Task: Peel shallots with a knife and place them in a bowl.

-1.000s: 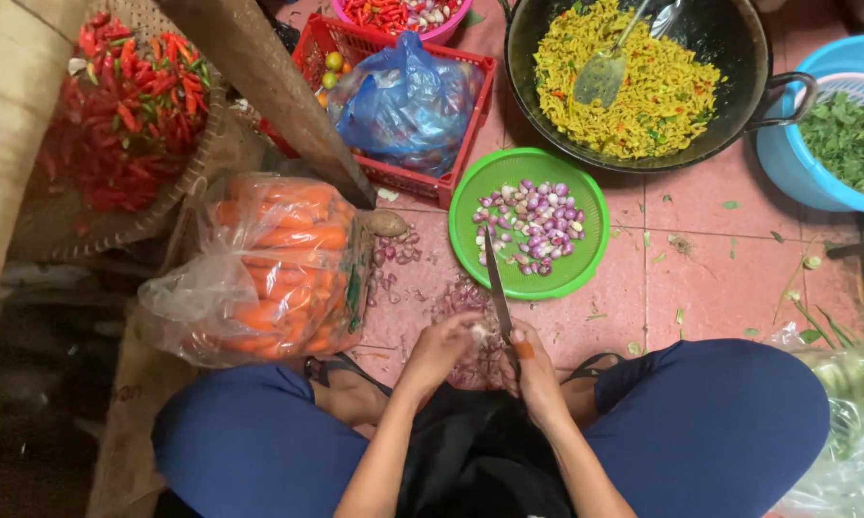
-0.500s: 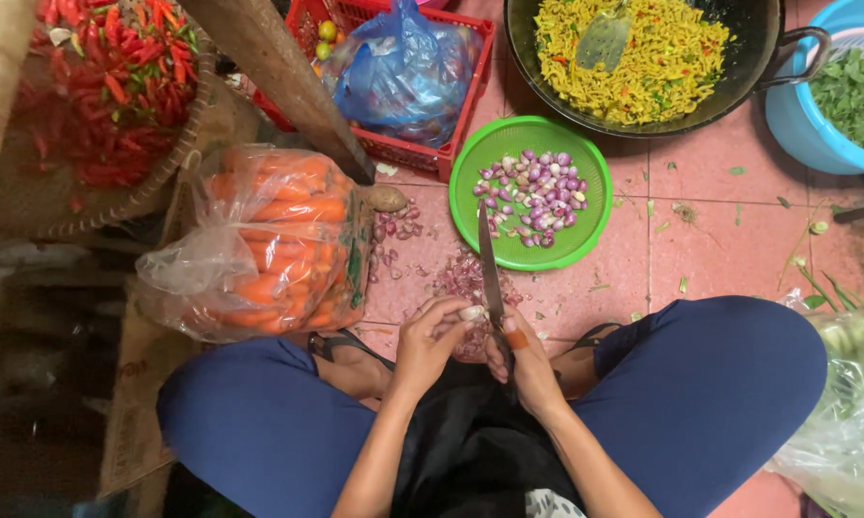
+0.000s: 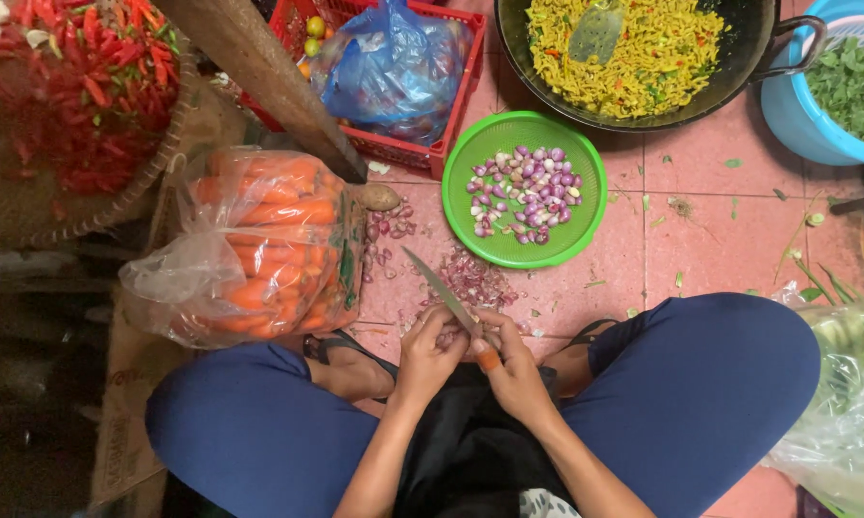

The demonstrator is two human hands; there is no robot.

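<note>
A person sits cross-legged on a pink tiled floor (image 3: 720, 240), seen from above. Both hands meet at the centre, just above the lap. The right hand (image 3: 518, 369) is closed around the handle of a knife (image 3: 442, 288), whose blade slants up toward 11 o'clock. The left hand (image 3: 430, 347) is curled, fingertips pinched at the base of the blade, apparently on a small shallot; the bulb itself is hidden by the fingers.

Peeling this well seems to call for short, shallow strokes of the blade, with the thumb kept clear of the edge.

A heap of purple shallot skins (image 3: 470, 278) lies on the floor at 12 o'clock from the hands, just beyond them. Farther at 12 to 1 o'clock, a green basket (image 3: 585, 230) holds peeled shallots. At 10 o'clock, a clear bag of carrots (image 3: 259, 240). At the top edge sit a dark pan of yellow noodles (image 3: 739, 67), a red crate (image 3: 451, 134) with a blue bag, and red chillies (image 3: 68, 77) at far left.
</note>
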